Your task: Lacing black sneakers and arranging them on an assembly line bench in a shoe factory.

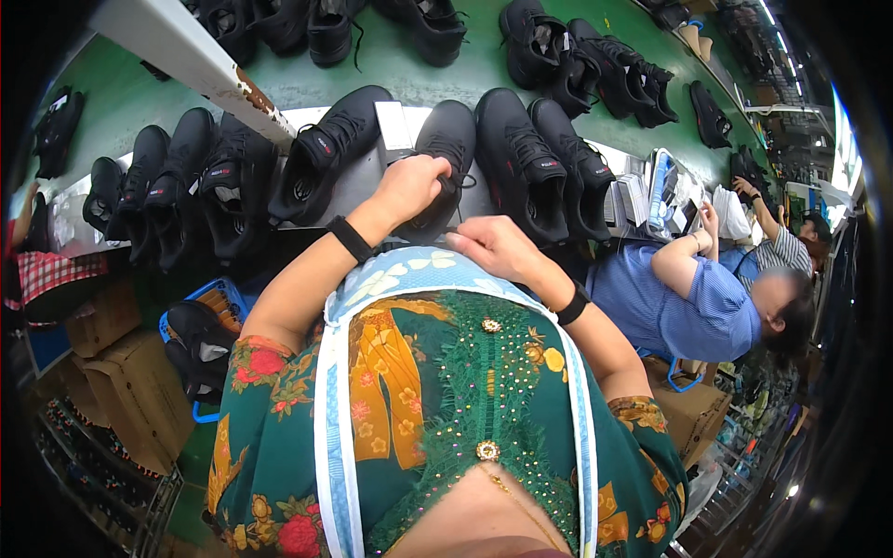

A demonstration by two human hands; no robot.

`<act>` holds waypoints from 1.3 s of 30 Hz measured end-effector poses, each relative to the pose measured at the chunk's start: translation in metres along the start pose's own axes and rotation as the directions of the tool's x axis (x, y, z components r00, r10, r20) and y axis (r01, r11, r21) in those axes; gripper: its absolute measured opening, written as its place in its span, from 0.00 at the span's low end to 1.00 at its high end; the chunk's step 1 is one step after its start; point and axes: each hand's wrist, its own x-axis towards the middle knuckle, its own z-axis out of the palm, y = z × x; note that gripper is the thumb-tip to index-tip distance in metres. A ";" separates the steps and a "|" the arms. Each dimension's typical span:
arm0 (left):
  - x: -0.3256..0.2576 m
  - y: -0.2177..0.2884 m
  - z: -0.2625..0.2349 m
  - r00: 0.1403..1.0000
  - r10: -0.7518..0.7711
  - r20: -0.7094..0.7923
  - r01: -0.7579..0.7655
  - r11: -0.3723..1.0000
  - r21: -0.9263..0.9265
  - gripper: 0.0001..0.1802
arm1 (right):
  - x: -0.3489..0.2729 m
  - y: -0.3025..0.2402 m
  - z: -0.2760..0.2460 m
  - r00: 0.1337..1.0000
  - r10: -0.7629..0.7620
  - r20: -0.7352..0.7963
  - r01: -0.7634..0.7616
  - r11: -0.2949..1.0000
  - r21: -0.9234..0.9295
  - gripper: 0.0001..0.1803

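Bright, even light fell across my bench, probably from the ceiling strip lamps [779, 37] glaring at far right. The black shoes lost detail, shadows stayed soft, and the fisheye bent edges into a dark rim.

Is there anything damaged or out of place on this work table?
Yes. The white beam above the black shoes has chipped, rust-coloured patches near its end. The shoes themselves stand in an orderly row.

Our left hand [409, 186] covers the laces of the black shoe [445, 158] at twelve o'clock; at three o'clock, the co-worker's hands [712, 223] hide behind stacked items.
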 end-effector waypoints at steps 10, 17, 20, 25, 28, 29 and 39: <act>-0.017 -0.023 -0.015 0.919 -0.394 -0.009 0.373 0.876 -0.307 0.13 | 0.106 0.065 -0.002 0.902 0.362 -0.233 0.182 0.169 0.969 0.17; -0.058 -0.013 -0.050 0.913 -0.362 0.189 0.396 0.896 -0.199 0.11 | 0.145 0.077 -0.003 0.899 0.375 -0.224 -0.354 0.926 0.130 0.18; -0.116 0.017 -0.083 0.834 -0.119 0.539 0.327 0.893 -0.309 0.08 | 0.148 0.081 -0.003 0.923 0.329 -0.198 -0.327 0.944 0.041 0.19; -0.150 0.002 -0.119 0.812 -0.441 0.381 0.474 0.881 0.011 0.04 | 0.156 0.075 -0.001 0.920 0.373 -0.123 -0.362 0.926 0.106 0.18; -0.126 -0.004 -0.118 0.895 -0.399 0.202 0.370 0.914 0.165 0.05 | 0.130 0.071 -0.008 0.853 0.515 -0.082 -0.176 0.432 0.884 0.17; -0.116 -0.002 -0.118 0.914 -0.382 0.135 0.387 0.922 -0.014 0.06 | 0.115 0.070 -0.011 0.849 0.523 -0.077 -0.036 0.203 0.978 0.17; -0.086 -0.025 -0.026 0.807 -0.367 0.464 0.581 0.637 -0.507 0.13 | 0.014 0.058 0.048 0.925 0.354 -0.136 -0.207 0.772 0.601 0.18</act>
